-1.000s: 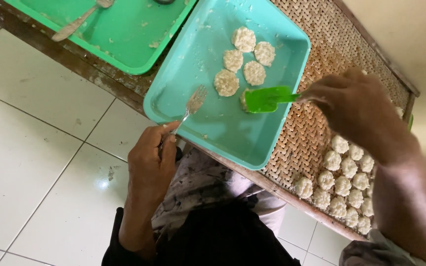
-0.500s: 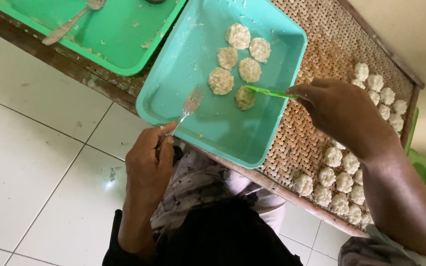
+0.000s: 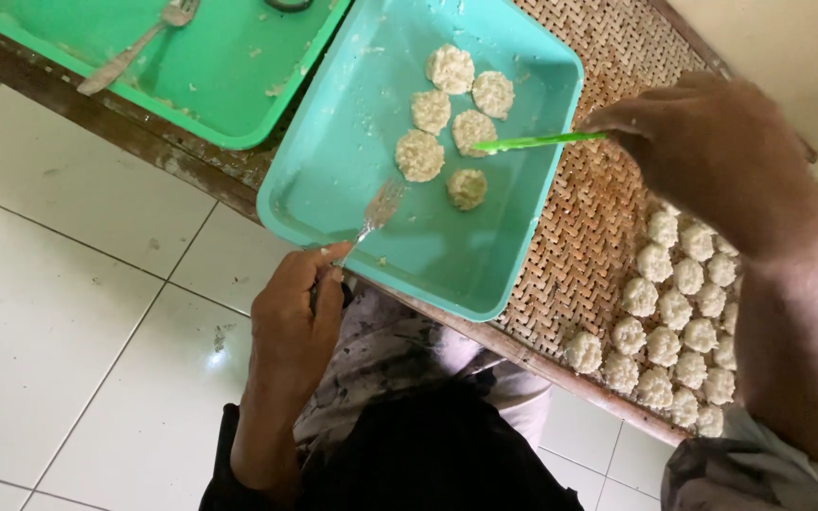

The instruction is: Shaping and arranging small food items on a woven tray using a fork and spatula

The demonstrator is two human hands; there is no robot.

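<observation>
**Fork and green spatula over a tray of patties**

Nearest the camera, the left hand is curled shut round the handle of a metal fork. The fork's tines reach over the near rim of the turquoise tray and rest on its floor, a little apart from the closest patty.

In the tray lie five pale, round patties: one sits alone toward the middle, and four are grouped at the far end, close together.

The right hand comes in from the right, over the woven mat. Its fingers are closed on the handle of a green spatula, seen edge-on as a thin strip. The blade's tip hangs over one of the grouped patties; whether it touches cannot be told.

On the mat, right of the tray and under the right forearm, more patties are laid out in tight rows.

Farther off, at the top left, a green tray smeared with dough holds a second fork. Both trays hang over the edge of the wooden table, above a white tiled floor.
</observation>
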